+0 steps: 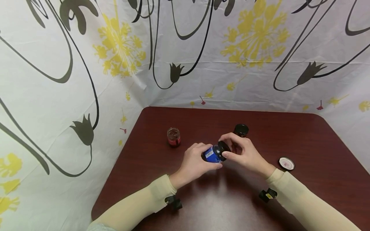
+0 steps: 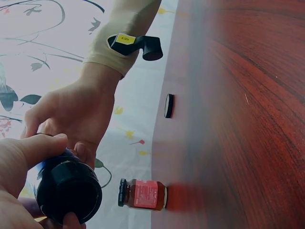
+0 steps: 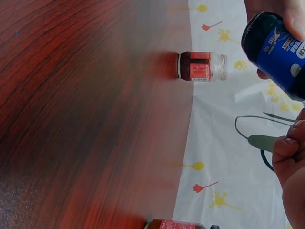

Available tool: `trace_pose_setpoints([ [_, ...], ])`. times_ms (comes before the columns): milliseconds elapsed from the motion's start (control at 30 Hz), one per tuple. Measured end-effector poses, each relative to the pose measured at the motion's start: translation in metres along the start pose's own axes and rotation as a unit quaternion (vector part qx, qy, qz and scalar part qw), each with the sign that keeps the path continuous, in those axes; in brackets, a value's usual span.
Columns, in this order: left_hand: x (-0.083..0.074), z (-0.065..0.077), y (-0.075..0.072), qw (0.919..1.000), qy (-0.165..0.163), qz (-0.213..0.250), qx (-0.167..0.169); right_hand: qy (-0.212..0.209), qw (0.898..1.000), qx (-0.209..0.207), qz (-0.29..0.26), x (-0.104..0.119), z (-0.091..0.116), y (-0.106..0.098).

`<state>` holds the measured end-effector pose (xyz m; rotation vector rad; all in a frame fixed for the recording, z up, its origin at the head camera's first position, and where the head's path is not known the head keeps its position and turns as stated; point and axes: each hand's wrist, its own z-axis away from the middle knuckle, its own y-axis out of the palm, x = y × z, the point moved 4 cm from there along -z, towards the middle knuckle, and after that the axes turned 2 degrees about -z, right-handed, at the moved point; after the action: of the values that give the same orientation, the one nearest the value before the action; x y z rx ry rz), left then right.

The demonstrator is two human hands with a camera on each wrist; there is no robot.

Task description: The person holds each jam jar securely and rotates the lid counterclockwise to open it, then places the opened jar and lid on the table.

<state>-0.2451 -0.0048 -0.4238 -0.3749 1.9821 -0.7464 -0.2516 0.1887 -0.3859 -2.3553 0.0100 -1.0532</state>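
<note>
A dark jar with a blue label (image 1: 212, 155) is held tilted above the table, its mouth end towards the right. My left hand (image 1: 193, 163) grips it round the body, thumb along the near side. At the jar's top sits a black lid (image 1: 224, 146), pinched by the thumb and fingers of my right hand (image 1: 247, 155). In the left wrist view the jar's dark round base (image 2: 71, 191) faces the camera. From the right wrist, the blue label (image 3: 281, 55) shows white print, and part of the right hand (image 3: 293, 162) appears beside the lid end.
An unlidded glass jar with a red label (image 1: 174, 138) stands at the left of the brown table (image 1: 150, 154). Behind my right hand is a dark-lidded jar (image 1: 241, 129), red-labelled in the left wrist view. A loose lid (image 1: 286, 163) lies white side up beside the right wrist.
</note>
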Motion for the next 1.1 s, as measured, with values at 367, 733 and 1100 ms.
trace_pose_setpoints([
  [367, 0.000, 0.000, 0.000, 0.9999, -0.010, 0.007, 0.003, 0.011, 1.000, 0.003, 0.015, -0.032, 0.008, -0.001],
  [733, 0.002, 0.000, 0.001, 0.9998, -0.014, -0.001, 0.010, 0.014, 1.000, 0.006, 0.006, -0.035, 0.010, -0.001],
  [1100, 0.005, 0.000, 0.003, 0.9996, -0.023, 0.005, 0.017, 0.012, 1.000, 0.007, -0.014, -0.034, 0.011, 0.000],
])
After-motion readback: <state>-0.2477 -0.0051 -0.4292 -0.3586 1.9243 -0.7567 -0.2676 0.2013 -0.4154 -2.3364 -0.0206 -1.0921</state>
